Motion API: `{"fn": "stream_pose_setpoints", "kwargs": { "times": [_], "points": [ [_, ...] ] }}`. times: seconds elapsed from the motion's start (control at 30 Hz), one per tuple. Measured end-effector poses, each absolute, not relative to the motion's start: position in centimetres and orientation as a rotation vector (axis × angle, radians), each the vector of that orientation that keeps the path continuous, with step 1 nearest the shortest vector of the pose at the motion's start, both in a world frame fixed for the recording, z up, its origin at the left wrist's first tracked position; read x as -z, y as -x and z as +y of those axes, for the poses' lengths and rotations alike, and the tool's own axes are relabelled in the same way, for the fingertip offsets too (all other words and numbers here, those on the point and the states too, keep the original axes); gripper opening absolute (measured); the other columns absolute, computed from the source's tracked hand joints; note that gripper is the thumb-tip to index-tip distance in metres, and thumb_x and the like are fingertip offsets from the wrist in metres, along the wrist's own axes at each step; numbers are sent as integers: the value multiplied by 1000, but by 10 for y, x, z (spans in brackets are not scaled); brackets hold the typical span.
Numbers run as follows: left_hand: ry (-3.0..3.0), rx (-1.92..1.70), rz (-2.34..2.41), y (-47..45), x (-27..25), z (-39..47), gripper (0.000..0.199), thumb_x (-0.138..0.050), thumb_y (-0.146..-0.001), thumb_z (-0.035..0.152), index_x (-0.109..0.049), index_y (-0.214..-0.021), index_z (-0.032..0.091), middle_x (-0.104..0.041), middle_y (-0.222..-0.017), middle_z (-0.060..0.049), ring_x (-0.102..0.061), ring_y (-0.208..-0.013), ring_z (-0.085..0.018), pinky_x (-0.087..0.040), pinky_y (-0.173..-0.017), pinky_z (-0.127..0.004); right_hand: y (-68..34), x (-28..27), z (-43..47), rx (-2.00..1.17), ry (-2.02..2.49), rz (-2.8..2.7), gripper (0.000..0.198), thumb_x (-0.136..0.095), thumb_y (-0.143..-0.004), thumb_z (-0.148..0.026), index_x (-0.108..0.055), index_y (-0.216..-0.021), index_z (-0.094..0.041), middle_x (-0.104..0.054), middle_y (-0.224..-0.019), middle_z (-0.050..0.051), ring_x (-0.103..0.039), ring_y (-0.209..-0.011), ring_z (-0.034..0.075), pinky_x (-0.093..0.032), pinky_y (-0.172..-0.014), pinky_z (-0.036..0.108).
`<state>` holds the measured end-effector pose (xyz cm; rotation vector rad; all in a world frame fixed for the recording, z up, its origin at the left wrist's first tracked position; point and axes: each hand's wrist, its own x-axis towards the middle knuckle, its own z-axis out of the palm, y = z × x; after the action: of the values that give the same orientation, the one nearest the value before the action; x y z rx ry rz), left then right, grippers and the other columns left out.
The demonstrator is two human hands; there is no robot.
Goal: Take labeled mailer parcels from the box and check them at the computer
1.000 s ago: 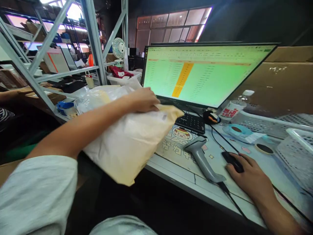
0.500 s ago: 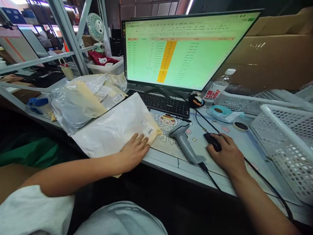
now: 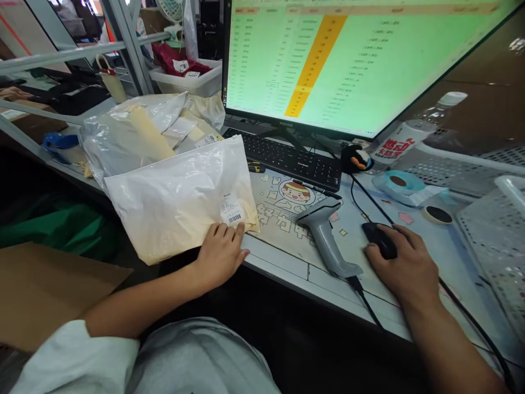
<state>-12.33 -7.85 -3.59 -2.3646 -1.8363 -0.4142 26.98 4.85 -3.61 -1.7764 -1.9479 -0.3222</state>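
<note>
Over the front edge of the desk (image 3: 283,262), the fingers of the left hand (image 3: 219,254) lie loosely on the packet (image 3: 176,202), just below its barcode label (image 3: 232,209), gripping nothing; the thumb spreads rightward and the forearm runs back to the lower left. Glossy white and creased, tinted yellow toward its bottom, the packet overhangs that edge, before piled bags (image 3: 127,131). Farther right, the right hand (image 3: 404,262) curls around a black mouse (image 3: 379,239).
</note>
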Motion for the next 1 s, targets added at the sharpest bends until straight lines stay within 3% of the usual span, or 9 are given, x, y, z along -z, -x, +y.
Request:
{"fn": "stream_pose_setpoints", "kwargs": {
  "times": [0.17, 0.47, 0.83, 1.0],
  "points": [
    [2302, 600, -1831, 116, 59, -78, 59, -52, -103, 47, -53, -147, 8, -66, -107, -13, -54, -100, -30, -45, -93, -44, -268, 36, 48, 344, 1769, -1932, 60, -49, -89, -58, -68, -131, -20, -57, -145, 11, -58, -129, 31, -50, -108, 43],
    [2380, 633, -1656, 133, 67, -74, 61, -44, -105, 53, -56, -145, 8, -66, -105, -13, -54, -98, -29, -43, -91, -44, -268, 37, 49, 338, 1755, -1919, 59, -51, -86, -58, -70, -128, -21, -58, -143, 11, -60, -126, 34, -49, -110, 48],
    [2459, 667, -1279, 167, 73, -61, 55, -42, -106, 54, -62, -139, 14, -68, -98, -8, -58, -92, -26, -43, -85, -41, -270, 38, 50, 393, 1727, -1951, 58, -48, -88, -57, -69, -128, -20, -59, -142, 11, -60, -126, 31, -51, -104, 42],
    [2424, 737, -1326, 165, 75, -62, 54, -43, -105, 53, -62, -139, 16, -69, -108, -9, -58, -96, -25, -43, -89, -41, -268, 36, 49, 371, 1755, -1945, 60, -47, -88, -58, -69, -128, -20, -58, -143, 11, -59, -127, 31, -52, -104, 41]
  ]
}}
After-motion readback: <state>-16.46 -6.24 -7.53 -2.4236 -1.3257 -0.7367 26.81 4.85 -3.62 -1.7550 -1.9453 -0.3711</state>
